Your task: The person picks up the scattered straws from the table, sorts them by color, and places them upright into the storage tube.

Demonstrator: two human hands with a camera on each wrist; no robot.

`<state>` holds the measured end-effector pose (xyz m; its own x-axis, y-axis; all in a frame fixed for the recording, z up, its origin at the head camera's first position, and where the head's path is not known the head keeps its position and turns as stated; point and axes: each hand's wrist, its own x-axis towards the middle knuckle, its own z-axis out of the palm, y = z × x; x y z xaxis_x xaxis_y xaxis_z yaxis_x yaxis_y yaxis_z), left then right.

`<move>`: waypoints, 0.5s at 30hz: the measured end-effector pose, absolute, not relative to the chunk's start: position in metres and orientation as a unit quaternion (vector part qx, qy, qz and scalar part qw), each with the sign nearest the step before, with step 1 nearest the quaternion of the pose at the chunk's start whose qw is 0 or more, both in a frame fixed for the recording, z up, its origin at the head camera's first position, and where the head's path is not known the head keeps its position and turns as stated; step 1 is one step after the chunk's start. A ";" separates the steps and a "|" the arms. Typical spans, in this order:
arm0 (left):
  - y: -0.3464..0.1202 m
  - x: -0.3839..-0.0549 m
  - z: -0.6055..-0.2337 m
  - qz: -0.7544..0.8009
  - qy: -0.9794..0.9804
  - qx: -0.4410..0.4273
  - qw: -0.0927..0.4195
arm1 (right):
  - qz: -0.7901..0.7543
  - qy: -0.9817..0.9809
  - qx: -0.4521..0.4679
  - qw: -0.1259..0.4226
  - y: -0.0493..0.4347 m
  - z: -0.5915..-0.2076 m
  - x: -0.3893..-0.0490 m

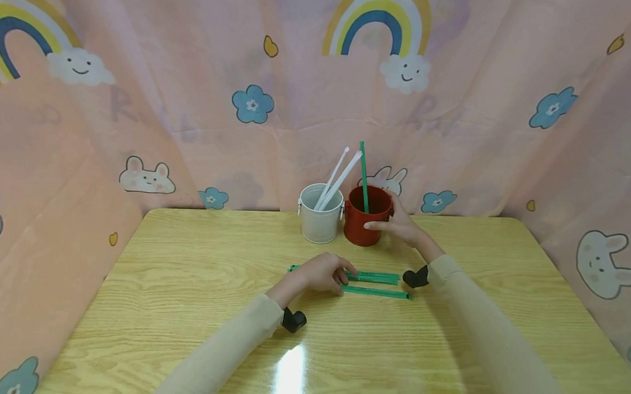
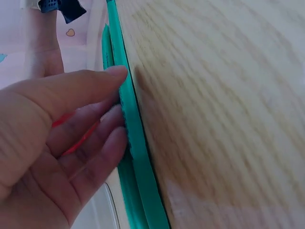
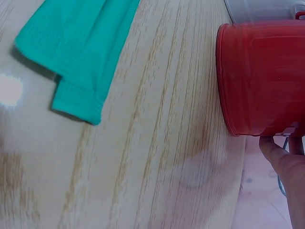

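While the right hand grips the red bucket by its side, the left hand touches the nearest green-wrapped straw, lying on the surface, with thumb and curved fingers; whether they pinch it, I cannot tell. It looks light, stiffish yet crushable, likely slick, so best taken gently at mid-length.

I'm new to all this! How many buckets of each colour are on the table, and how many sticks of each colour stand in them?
White bucket: 1
Red bucket: 1
White sticks that I can tell apart: 2
Green stick: 1
Total: 5
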<state>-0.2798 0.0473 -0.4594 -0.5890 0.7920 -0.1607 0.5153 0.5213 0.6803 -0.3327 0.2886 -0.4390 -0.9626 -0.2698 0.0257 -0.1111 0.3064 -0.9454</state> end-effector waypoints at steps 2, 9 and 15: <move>0.047 -0.280 -0.459 0.289 0.843 0.393 0.226 | -0.579 0.804 -0.118 0.064 0.288 -0.438 -0.333; 0.043 -0.273 -0.465 0.235 0.853 0.413 0.215 | -0.577 0.804 -0.122 0.073 0.284 -0.439 -0.329; 0.046 -0.269 -0.466 0.235 0.849 0.426 0.207 | -0.576 0.806 -0.119 0.064 0.286 -0.435 -0.325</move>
<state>-0.2690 0.0456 -0.4658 -0.5512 0.8206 -0.1511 0.6257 0.5263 0.5758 -0.3252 0.2862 -0.4348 -0.9633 -0.2663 0.0342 -0.1190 0.3091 -0.9436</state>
